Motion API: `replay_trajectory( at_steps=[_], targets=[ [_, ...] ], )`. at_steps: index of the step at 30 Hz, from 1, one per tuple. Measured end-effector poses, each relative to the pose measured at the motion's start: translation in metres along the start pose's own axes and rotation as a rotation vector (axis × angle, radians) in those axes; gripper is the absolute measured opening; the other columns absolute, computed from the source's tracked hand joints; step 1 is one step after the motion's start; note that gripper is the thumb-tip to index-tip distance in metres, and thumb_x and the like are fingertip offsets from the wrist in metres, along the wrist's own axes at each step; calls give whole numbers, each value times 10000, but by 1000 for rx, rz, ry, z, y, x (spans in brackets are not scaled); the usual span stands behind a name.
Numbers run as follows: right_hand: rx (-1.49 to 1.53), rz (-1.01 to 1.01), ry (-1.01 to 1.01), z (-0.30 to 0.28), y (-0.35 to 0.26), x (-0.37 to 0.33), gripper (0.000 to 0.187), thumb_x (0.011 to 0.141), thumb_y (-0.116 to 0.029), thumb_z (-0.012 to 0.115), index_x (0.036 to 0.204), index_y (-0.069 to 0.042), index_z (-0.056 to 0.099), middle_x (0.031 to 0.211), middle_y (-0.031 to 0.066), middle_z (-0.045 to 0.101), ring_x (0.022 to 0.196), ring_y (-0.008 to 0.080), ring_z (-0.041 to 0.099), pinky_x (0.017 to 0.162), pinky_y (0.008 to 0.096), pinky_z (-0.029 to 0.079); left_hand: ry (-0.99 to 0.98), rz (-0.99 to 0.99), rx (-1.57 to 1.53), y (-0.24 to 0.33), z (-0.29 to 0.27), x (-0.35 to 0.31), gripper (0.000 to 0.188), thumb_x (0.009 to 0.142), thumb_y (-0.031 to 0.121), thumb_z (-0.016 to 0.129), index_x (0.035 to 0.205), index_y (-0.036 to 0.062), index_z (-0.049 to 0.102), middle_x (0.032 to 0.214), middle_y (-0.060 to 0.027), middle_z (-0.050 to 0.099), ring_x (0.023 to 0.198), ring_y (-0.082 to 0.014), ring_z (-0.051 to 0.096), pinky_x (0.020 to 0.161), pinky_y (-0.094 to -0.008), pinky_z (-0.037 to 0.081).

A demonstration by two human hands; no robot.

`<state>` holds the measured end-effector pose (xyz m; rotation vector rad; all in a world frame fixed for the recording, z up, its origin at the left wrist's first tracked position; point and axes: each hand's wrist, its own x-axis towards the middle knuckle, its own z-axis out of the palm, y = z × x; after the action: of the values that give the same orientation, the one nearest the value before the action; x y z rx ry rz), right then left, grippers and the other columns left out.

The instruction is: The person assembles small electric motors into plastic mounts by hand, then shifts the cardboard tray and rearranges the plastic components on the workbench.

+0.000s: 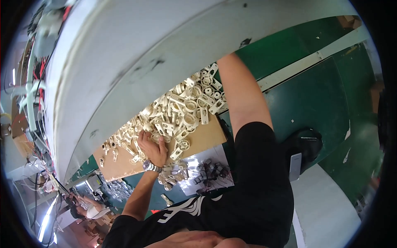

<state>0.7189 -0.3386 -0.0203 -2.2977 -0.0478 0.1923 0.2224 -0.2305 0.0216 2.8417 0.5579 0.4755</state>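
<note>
A heap of cream plastic parts [190, 106], with ring-shaped ends and slotted arms, covers a brown cardboard sheet [206, 138] on the green bench. My left hand [154, 149], with a metal watch at the wrist, lies at the heap's near edge. Its thumb stands apart and its fingers reach over the parts; nothing shows gripped in it. My right forearm [242, 91] stretches away past the right end of the heap. The large pale panel hides my right hand.
The pale panel [124, 62] overhangs the bench. Dark small parts [213, 171] lie on a white sheet near my body, beside more cream parts [173, 175]. A black bag [308, 142] and a phone [295, 165] are at right. Another person [89, 208] sits far left.
</note>
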Motion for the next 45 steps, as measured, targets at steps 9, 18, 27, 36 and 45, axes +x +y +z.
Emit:
replay_trajectory(
  at_steps=[9,18,27,36,45],
  targets=[
    [685,561,-337,68,-74,48,381,863,-265,688,1173,-46,663,1090,145,745,979,312,705,863,405,548,-4,-9,-33,6,12,-6,533,1004,301,600,1387,-32,438,1507,-345,337,1361,-474,327,1145,-591,199],
    [512,510,-667,146,-168,-68,536,901,-436,669,1285,-65,624,1282,121,667,1182,295,604,1025,464,450,-19,-34,26,-2,3,-5,513,991,301,633,1332,-41,462,1457,-350,361,1323,-485,356,1106,-601,259],
    [162,17,-537,106,-161,-119,702,883,-564,654,1388,-87,553,1400,131,587,1279,325,531,1074,543,395,-6,15,-8,10,9,0,493,1015,298,601,1340,-44,458,1465,-353,345,1313,-485,354,1106,-602,258],
    [-225,-157,-341,0,39,-50,986,804,-769,659,1531,-146,424,1600,135,365,1453,370,347,1075,656,375,-16,49,-76,17,1,3,470,1017,253,606,1349,-51,473,1434,-311,407,1308,-473,380,1111,-578,281],
    [-96,49,-260,34,21,-83,897,791,-615,766,1472,-114,467,1512,168,478,1320,374,558,1018,482,537,-23,32,-48,6,1,-3,492,1013,278,605,1344,-61,471,1396,-297,441,1307,-465,379,1114,-575,279]
  ],
)
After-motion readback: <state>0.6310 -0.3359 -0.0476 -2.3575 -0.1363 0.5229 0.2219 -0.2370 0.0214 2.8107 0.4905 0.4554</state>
